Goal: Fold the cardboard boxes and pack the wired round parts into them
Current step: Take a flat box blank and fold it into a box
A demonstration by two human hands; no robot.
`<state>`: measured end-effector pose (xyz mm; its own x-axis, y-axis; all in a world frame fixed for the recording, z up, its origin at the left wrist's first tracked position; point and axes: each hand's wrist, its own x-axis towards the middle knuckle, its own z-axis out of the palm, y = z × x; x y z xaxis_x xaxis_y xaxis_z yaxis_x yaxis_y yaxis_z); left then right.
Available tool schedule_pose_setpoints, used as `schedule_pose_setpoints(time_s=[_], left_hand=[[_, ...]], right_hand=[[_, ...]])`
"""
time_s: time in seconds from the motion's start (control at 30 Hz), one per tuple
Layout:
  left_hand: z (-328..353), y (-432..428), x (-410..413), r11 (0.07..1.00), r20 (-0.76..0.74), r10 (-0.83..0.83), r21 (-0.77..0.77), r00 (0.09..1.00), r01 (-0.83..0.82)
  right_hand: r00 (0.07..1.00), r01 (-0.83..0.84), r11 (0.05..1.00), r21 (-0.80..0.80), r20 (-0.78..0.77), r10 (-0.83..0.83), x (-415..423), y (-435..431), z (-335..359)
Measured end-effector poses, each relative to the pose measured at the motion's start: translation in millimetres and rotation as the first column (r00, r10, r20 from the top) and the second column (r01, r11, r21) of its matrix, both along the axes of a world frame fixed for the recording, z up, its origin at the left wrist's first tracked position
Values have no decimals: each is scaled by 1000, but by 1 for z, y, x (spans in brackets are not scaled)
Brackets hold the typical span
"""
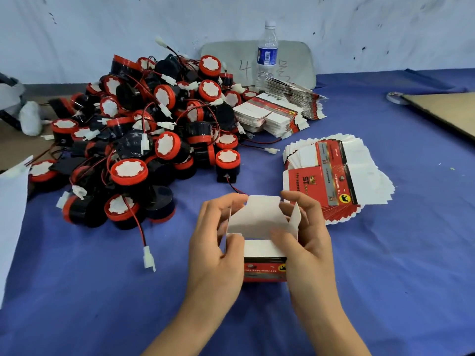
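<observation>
While my left hand [216, 253] and right hand [311, 242] hold the half-folded box [264, 253] over the near middle of the surface [385, 278], fingers [295, 201] curled round its sides, I judge the thin card light, springy and easily creased, best held by its folded edges.

The box [264, 271] is nearest, between the left grip [216, 247] and right grip [308, 240]. On the worktop [385, 278] the pile of round parts [144, 129] lies at ten o'clock, fanned flat boxes [334, 176] at two, stacked flat boxes [277, 114] at twelve, a bottle [267, 47] behind them.
</observation>
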<state>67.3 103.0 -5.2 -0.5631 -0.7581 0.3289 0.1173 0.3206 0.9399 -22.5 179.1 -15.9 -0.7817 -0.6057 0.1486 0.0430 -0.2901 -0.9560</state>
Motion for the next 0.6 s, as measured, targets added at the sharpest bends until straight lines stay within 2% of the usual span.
schedule_pose_setpoints(time_s=[0.07, 0.23, 0.3, 0.4, 0.47, 0.6], left_hand=[[-3, 3, 2, 1000, 5, 8, -13, 1000, -8], [-3, 4, 2, 990, 1, 16, -138, 1000, -16], [-6, 3, 3, 977, 4, 26, -211, 1000, -25], [-10, 1, 4, 984, 21, -22, -179, 1000, 25], [-11, -2, 6, 984, 56, -83, -152, 995, 91], [-14, -10, 12, 963, 147, -178, -176, 973, 203]], right_hand=[[999, 42, 999, -17, -7, -42, 4, 1, -1], [967, 194, 979, -61, -154, -201, 13, 3, -5], [944, 223, 974, -23, -246, -222, 12, 4, -8], [898, 217, 972, 92, -410, -162, 10, 6, -9], [842, 234, 963, 133, -524, -132, 7, 6, -10], [644, 337, 936, 102, -750, -150, -2, 10, -8]])
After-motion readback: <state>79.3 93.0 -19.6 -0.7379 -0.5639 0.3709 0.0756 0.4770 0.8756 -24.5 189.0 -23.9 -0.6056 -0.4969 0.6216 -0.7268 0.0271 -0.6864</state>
